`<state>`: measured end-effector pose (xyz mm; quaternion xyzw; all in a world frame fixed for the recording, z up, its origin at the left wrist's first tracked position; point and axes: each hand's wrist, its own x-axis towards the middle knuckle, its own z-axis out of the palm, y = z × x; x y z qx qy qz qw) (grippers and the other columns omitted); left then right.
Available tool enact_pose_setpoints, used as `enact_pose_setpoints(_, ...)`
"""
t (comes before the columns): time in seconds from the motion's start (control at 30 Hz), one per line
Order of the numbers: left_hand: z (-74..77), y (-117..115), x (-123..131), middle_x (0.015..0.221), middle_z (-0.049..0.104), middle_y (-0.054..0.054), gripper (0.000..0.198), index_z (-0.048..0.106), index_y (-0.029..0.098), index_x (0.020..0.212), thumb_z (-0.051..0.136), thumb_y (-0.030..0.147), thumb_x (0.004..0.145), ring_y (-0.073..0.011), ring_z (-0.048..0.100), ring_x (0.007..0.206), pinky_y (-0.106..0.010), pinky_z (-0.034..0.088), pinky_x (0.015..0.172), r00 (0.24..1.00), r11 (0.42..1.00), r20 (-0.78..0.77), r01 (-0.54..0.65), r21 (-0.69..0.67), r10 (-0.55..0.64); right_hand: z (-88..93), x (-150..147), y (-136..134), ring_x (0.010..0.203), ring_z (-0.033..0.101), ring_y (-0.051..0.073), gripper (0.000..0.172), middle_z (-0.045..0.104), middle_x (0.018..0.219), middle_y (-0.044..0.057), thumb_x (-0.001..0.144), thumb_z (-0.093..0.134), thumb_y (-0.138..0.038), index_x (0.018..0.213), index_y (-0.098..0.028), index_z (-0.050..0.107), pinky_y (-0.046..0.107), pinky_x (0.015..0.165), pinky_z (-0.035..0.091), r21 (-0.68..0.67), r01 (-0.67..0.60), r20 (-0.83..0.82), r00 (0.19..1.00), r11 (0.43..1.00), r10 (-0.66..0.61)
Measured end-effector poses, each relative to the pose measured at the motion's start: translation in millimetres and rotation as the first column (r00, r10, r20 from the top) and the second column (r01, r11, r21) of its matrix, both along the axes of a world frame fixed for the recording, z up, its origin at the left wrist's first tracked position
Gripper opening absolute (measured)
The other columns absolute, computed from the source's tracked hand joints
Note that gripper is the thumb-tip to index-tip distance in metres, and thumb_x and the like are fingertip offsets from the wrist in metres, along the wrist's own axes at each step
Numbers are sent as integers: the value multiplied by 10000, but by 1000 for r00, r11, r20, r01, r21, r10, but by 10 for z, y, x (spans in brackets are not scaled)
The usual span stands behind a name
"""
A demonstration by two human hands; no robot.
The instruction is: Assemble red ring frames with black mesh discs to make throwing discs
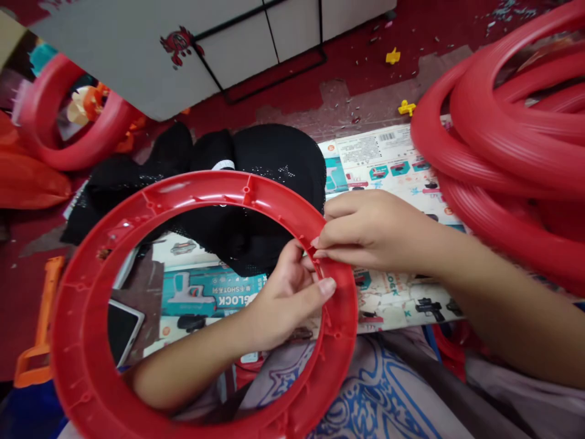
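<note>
Head view, and both hands were on the near work: a big red ring [78,329], open channel facing up, tilted over the lap and the board behind it. In came the left hand [292,286], its forearm showing through the ring's hole, thumb laid over the inner rim, fingers curled beneath, clamped on the ring's right-hand side. And the right hand [365,228], right there beside it! Thumb and finger bunched close at the channel, though whether they gripped some small part, I couldn't tell; the tips hid it.

To do this well, I'd judge, the left thumb wanted to bear down just beside the pinch so the rim wouldn't twist, with the right fingertips working straight and lightly among those thin ribs. The far side had only the left hand's grip to steady it, so a hard push might have rocked the whole hoop.

Out to the surface: printed cardboard [388,152] lay under a bunched black cloth [278,158], a stack of red rings [516,152] crowding its right. Beyond, a scuffed red floor [439,24] carried scattered bits and a yellow piece [406,108], with a pale box [247,55] across the top.
</note>
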<state>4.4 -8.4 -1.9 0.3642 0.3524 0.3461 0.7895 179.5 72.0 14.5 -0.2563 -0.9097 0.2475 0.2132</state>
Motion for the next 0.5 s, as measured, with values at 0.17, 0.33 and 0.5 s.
enact_pose_setpoints(0.17, -33, 37, -3, 934, 575, 17, 313, 391, 232, 1095, 600, 226, 863, -77, 580, 755, -163, 511, 636, 969, 991, -212, -119, 56, 128, -15, -12, 13, 640, 452, 97, 174, 553, 724, 1, 859, 562, -234, 818, -177, 722, 237, 580, 262, -72, 43, -7, 999, 996, -44)
enact_pose_setpoints(0.33, 7, 55, -115, 954, 533, 0, 430, 316, 224, 1211, 521, 169, 837, -133, 568, 823, -242, 521, 669, 859, 990, -512, 83, 116, -12, 13, 67, 55, 672, 472, 104, 196, 554, 741, 9, 883, 522, -198, 826, -148, 703, 235, 607, 298, -33, 30, -32, 999, 999, -31)
enact_pose_setpoints(0.5, 57, 54, -165, 1147, 491, -74, 511, 267, 188, 1277, 511, 182, 828, -224, 518, 1071, -374, 488, 909, 729, 876, -628, 459, 151, -274, 21, 48, 5, 677, 461, 109, 247, 543, 746, 20, 909, 476, -194, 810, -142, 696, 242, 614, 323, 59, -90, -92, 991, 994, 95)
